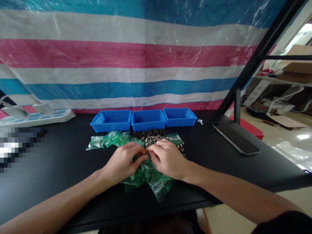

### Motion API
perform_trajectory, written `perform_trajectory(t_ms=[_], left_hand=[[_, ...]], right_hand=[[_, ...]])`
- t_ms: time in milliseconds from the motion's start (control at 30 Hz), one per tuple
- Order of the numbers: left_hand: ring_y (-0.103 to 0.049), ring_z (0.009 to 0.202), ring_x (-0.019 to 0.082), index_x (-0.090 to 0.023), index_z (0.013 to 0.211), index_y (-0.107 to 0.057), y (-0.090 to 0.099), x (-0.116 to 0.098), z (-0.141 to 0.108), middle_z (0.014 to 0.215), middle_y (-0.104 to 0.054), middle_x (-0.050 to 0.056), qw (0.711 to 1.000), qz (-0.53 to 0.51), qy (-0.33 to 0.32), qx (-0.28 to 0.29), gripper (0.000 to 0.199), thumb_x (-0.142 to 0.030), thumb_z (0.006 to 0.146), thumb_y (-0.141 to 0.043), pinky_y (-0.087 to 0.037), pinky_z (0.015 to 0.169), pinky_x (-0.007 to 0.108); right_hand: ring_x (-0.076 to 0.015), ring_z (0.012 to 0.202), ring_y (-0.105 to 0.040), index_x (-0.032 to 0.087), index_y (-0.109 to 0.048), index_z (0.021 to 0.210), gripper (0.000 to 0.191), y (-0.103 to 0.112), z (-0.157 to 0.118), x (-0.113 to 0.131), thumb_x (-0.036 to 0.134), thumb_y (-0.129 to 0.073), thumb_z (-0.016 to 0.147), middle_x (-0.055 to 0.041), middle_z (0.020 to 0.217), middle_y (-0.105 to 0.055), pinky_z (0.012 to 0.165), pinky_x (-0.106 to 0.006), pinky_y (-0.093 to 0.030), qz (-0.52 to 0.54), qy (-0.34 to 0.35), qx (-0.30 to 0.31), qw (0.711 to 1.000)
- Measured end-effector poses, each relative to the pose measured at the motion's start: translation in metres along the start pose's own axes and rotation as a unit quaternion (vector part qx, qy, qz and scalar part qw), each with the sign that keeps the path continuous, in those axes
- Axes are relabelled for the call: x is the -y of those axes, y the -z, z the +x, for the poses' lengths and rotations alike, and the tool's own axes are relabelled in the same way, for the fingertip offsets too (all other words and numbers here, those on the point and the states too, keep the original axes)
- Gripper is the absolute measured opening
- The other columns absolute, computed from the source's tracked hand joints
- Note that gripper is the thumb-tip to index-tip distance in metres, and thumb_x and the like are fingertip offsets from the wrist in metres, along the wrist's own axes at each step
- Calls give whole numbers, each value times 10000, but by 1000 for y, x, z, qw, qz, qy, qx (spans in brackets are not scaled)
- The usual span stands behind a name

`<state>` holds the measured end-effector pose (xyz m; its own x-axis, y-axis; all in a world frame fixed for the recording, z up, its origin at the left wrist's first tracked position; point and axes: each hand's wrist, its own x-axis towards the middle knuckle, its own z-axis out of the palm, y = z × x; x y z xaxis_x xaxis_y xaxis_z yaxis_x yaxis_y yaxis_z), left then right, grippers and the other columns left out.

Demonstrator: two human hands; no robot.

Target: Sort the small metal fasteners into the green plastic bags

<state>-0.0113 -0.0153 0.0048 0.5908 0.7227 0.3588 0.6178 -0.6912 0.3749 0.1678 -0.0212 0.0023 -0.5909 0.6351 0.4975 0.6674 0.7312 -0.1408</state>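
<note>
My left hand (126, 160) and my right hand (168, 158) meet at the middle of the black table, fingers pinched together. What lies between their fingertips is too small to make out. Beneath and in front of them is a pile of green plastic bags (159, 187). More green bags (117, 139) lie to the left, beyond my left hand. Small brass-coloured metal pieces (151, 140) are heaped just past my fingertips, some showing to the right of my right hand. Behind these is a heap of dark screws (149, 133).
Three blue bins (111, 121), (148, 120), (179, 117) stand in a row behind the heaps. A phone (236, 138) lies at the right, a small white item (200, 122) near the bins. At the left is a power strip (60, 116); a black frame post (237, 105) rises at the right.
</note>
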Motion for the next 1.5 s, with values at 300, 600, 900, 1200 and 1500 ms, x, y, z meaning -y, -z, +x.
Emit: perform_trajectory(t_ms=[300,600,900,1200,1500], left_hand=[[-544,663,145,-165,756,-591,-2,2,-1,695,-579,15,1000,5,-2,-7,138,-243,821,-497,-428,594,239],[-553,662,143,-167,749,-601,-3,1,0,683,-588,12,1000,15,-6,-16,130,-230,815,-509,-426,588,232],[-549,662,148,-167,746,-597,-3,2,0,686,-583,15,1000,3,7,-9,156,-259,822,-496,-423,599,247],[-552,673,140,-163,784,-577,-1,0,0,716,-587,20,1000,-12,15,-20,142,-246,820,-467,-426,622,243],[-555,659,137,-162,843,-580,-1,0,0,705,-579,19,999,-17,21,-31,141,-244,812,-469,-436,615,244]], right_hand=[[-144,644,-529,134,-587,804,166,-3,-1,-1,150,-422,822,-30,648,-581,679,-278,-358,7,2,-8,1000],[-141,627,-527,140,-589,792,165,-2,-1,-1,144,-426,814,-25,626,-576,661,-272,-360,7,8,-19,1000],[-141,636,-547,147,-599,813,159,-4,-1,-2,147,-440,811,-25,652,-596,671,-268,-376,22,-5,-17,1000],[-137,624,-548,149,-589,956,187,0,1,-6,180,-482,806,-5,619,-597,659,-256,-382,47,-61,-29,997],[-115,564,-510,156,-589,897,133,1,1,-7,178,-500,801,3,625,-590,644,-247,-372,52,-47,-41,997]])
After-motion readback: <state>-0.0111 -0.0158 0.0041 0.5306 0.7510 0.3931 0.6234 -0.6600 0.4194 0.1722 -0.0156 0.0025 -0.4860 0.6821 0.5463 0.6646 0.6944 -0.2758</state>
